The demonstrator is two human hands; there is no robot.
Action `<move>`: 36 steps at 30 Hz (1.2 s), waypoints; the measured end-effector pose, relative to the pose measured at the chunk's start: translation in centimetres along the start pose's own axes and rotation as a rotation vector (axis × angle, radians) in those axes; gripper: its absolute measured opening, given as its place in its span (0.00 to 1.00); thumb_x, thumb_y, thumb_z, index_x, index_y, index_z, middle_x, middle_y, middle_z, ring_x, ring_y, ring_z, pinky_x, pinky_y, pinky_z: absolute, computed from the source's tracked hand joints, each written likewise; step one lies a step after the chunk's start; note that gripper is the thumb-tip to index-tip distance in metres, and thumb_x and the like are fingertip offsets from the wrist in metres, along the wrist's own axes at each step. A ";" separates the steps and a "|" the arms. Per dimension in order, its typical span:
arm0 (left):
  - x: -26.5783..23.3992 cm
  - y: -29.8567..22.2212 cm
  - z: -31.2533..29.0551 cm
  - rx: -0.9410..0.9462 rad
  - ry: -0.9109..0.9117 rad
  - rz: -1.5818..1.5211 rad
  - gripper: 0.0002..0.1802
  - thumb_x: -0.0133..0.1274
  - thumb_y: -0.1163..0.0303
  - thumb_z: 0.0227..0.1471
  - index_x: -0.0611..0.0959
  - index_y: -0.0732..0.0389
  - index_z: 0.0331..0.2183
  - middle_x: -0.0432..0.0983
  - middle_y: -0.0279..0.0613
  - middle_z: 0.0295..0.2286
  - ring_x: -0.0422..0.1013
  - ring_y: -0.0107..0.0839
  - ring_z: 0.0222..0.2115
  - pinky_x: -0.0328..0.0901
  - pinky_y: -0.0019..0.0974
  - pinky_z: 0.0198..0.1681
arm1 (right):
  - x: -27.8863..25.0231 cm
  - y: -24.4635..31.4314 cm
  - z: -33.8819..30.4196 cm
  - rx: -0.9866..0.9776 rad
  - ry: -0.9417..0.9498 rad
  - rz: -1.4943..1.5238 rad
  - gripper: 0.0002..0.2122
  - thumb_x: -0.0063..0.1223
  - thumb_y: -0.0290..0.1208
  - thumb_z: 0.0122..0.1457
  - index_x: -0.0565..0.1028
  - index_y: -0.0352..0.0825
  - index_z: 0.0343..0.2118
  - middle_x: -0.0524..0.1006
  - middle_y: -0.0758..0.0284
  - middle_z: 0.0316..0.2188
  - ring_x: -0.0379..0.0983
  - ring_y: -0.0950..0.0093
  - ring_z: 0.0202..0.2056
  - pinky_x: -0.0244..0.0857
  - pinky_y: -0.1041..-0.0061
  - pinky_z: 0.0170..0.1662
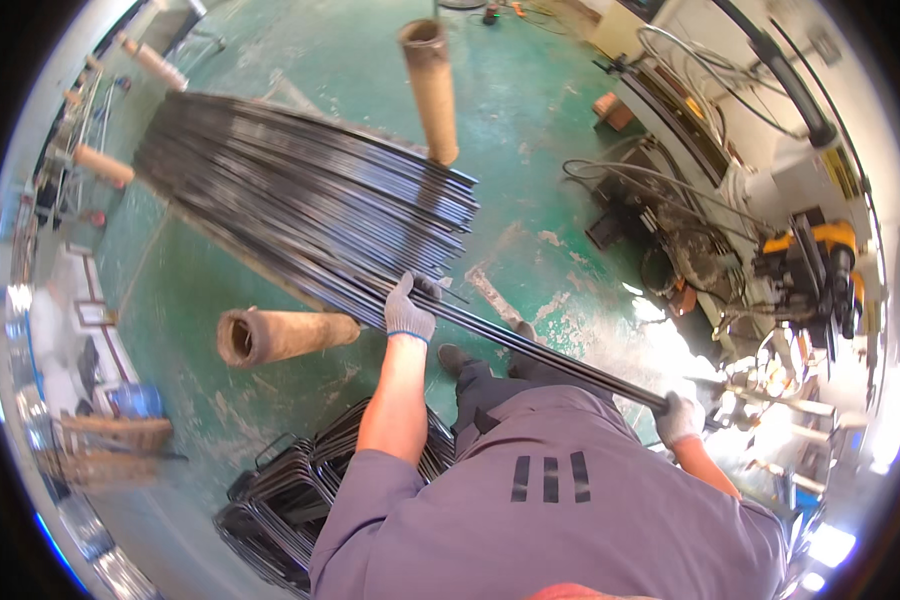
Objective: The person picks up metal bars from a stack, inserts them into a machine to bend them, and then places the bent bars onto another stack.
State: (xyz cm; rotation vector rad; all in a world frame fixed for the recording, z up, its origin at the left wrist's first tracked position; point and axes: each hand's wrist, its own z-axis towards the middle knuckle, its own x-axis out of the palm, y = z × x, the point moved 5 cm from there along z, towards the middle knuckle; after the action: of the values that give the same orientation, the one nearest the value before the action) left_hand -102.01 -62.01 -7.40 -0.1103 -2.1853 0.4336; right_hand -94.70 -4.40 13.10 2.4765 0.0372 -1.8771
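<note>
Dark metal rods point(555, 358), a thin bunch of them, run slantwise through the middle of the frame, from the lower right up toward the centre, held at both ends of that stretch. Nearest, at the bottom, is the person's grey work shirt point(560, 510), with bent black wire frames point(290, 495) stacked on the green floor point(530, 110) at lower left. The right hand point(679, 417), in a white knit glove, is closed around the lower end of the rods at the right of the frame. The left hand point(409, 310), gloved the same way, is curled over the rods near the centre, just where they leave the big bundle. That stack of long dark rods point(310, 200) spreads from the centre to the upper left, lying between brown cylindrical posts: one point(280, 335) pokes out left of centre, just beside the left hand, another point(432, 88) stands over the stack at top centre, and two smaller ones point(102, 165) show at the far upper left. On the right edge stands a machine with cables and a yellow and black part point(820, 262), well apart from the stack.
</note>
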 end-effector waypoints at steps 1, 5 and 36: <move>0.9 1.5 -1.1 -0.068 -0.143 -0.086 0.08 0.48 0.71 0.65 0.77 0.64 0.33 0.71 0.43 0.26 0.70 0.38 0.26 0.69 0.44 0.32 | 1.2 0.4 0.1 -0.009 -0.103 0.031 0.10 0.63 0.34 0.52 0.73 0.37 0.25 0.77 0.55 0.24 0.77 0.50 0.31 0.69 0.53 0.36; 6.4 4.7 -6.0 -0.110 -0.112 -0.027 0.07 0.47 0.73 0.65 0.77 0.61 0.33 0.72 0.42 0.26 0.70 0.38 0.28 0.70 0.46 0.36 | 3.3 -5.5 -0.1 -0.031 -0.127 -0.014 0.05 0.60 0.29 0.50 0.74 0.38 0.24 0.77 0.56 0.24 0.76 0.52 0.30 0.69 0.52 0.36; 62.4 40.9 -7.6 -0.155 0.873 0.468 0.13 0.53 0.68 0.66 0.79 0.65 0.48 0.78 0.42 0.39 0.75 0.41 0.44 0.64 0.54 0.64 | -0.8 -50.5 13.3 0.513 -1.341 2.774 0.11 0.66 0.33 0.62 0.79 0.34 0.42 0.82 0.67 0.34 0.78 0.70 0.39 0.75 0.67 0.52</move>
State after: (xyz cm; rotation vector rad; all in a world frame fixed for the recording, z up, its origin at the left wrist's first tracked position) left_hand -137.11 -7.31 29.91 -0.7587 -1.3094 0.3726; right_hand -109.71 45.48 9.61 -0.6005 -2.0487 -0.8414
